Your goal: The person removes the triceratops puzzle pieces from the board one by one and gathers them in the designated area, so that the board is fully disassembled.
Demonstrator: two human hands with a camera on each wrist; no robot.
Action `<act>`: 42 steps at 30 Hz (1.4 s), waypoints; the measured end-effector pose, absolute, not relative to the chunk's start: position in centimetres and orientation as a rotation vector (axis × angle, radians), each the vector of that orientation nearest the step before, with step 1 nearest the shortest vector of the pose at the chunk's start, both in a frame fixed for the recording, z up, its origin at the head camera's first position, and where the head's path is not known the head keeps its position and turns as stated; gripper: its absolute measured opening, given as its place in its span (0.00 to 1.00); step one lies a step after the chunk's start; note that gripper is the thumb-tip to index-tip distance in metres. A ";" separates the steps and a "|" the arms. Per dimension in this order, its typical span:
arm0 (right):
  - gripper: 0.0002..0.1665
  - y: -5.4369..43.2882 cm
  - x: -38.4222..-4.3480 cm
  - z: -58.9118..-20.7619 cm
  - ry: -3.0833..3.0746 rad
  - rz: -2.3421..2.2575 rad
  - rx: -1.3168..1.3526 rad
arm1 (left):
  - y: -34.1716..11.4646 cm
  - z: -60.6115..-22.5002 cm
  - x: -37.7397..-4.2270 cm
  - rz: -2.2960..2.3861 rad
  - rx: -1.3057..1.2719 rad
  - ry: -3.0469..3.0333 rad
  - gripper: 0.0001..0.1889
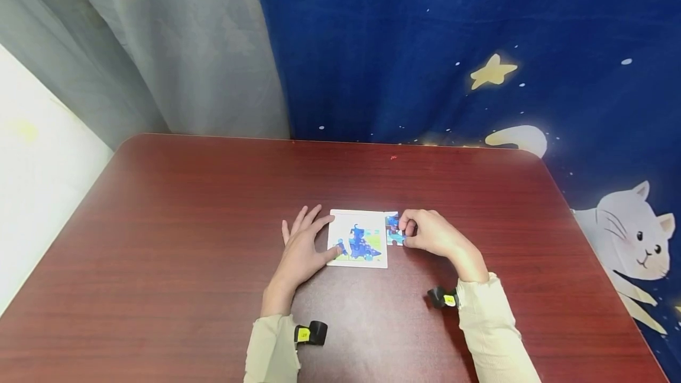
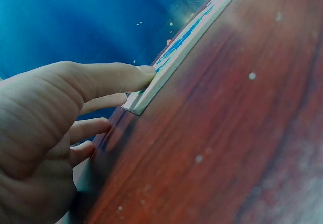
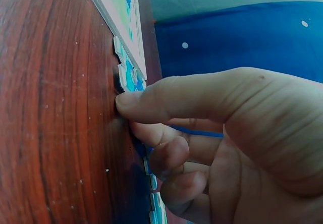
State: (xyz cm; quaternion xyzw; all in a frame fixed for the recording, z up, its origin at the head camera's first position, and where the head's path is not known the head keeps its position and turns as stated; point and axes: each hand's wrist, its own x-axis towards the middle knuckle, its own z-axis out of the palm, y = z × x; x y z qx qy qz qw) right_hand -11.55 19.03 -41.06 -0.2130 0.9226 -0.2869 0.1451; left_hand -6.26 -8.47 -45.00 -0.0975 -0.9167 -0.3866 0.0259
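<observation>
A white-framed puzzle board [image 1: 357, 263] lies flat on the table, with a blue dinosaur picture partly laid in it. My left hand [image 1: 302, 256] spreads along its left side. The left thumb [image 2: 118, 77] rests on the near left corner, and the index finger reaches the far left corner. Beside the board's right edge are loose blue and teal puzzle pieces [image 1: 392, 221]. My right hand [image 1: 433, 234] has curled fingers there and pinches a puzzle piece [image 3: 128, 77] at its edge between thumb and index finger. The fingertips partly hide that piece.
More puzzle pieces [image 3: 157, 204] lie beyond the right fingers in the right wrist view. The dark red wooden table [image 1: 186, 223] extends around the board. A blue starry curtain [image 1: 383, 46] and a grey curtain [image 1: 213, 46] hang behind its far edge. A small red scrap [image 1: 393, 157] lies near that edge.
</observation>
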 end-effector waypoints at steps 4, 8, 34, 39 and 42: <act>0.13 19.1 -11.6 -41.1 2.662 -0.822 -0.614 | -8.4 -45.0 -6.3 -1.194 -0.300 -2.835 0.32; 0.13 18.9 -11.5 -40.8 2.675 -0.817 -0.629 | -8.4 -45.0 -6.4 -1.197 -0.296 -2.837 0.32; 0.14 11.8 -10.9 -39.1 2.685 -0.577 -0.675 | -8.4 -44.9 -6.5 -1.193 -0.291 -2.843 0.32; 0.14 11.2 -10.6 -39.2 2.658 -0.589 -0.615 | -8.4 -44.8 -6.5 -1.204 -0.285 -2.836 0.32; 0.15 11.2 -10.6 -39.4 2.635 -0.630 -0.603 | -8.4 -44.8 -6.4 -1.199 -0.281 -2.847 0.32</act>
